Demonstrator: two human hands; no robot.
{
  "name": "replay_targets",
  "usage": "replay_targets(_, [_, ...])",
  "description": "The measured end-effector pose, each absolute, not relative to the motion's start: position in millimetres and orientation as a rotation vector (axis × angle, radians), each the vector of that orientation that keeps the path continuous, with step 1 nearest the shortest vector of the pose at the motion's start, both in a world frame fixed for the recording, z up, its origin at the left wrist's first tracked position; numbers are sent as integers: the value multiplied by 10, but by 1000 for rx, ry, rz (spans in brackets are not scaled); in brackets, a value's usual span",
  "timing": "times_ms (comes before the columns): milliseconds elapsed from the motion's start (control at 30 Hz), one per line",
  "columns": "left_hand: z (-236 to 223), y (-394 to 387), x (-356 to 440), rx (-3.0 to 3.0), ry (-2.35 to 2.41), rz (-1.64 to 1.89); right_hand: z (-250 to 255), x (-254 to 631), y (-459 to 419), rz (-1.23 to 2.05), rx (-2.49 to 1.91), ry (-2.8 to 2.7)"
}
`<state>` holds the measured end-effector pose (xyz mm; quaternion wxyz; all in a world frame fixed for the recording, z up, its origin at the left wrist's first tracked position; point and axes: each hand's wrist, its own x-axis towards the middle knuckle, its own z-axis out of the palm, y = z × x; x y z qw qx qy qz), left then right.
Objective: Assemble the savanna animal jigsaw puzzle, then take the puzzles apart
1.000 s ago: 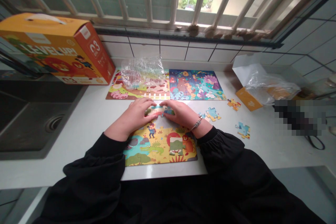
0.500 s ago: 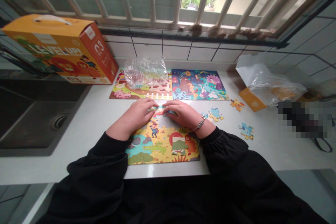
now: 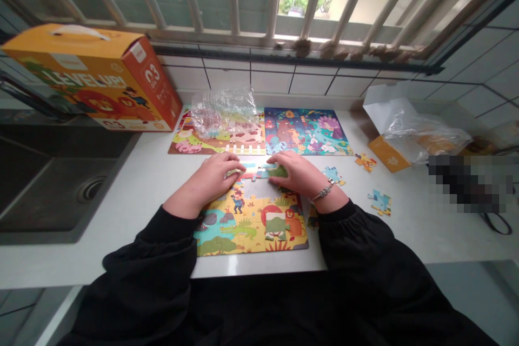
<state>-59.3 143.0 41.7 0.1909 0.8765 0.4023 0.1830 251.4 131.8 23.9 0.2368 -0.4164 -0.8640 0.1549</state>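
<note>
A partly joined jigsaw puzzle (image 3: 243,232) with a crocodile and a lion lies on the counter before me, with a gap in its upper middle. My left hand (image 3: 217,175) rests at its upper left, fingers and thumb curled round a puzzle piece along the top edge. At the top right, my right hand (image 3: 298,173) has its thumb and fingers around a green puzzle piece (image 3: 278,171). A loose green-and-white piece (image 3: 276,226) lies on top of the puzzle near the lion. More loose pieces, one blue (image 3: 333,174) and one orange (image 3: 365,162), lie to the right.
Behind my hands are a farm puzzle (image 3: 186,143) under clear plastic wrap (image 3: 223,111) and a blue forest puzzle (image 3: 312,130). An orange box (image 3: 93,84) stands at the left by the sink (image 3: 52,189). An opened box (image 3: 389,152) stands at right.
My right hand has shifted right, away from my left, uncovering the top-row pieces and the green piece at its fingers. My left hand has stayed nearly in place.
</note>
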Motion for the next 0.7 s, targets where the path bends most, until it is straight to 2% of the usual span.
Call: replay_targets(700, [259,1406,-417,2655,950,518,203,2462,1325,438,-1184,-2363])
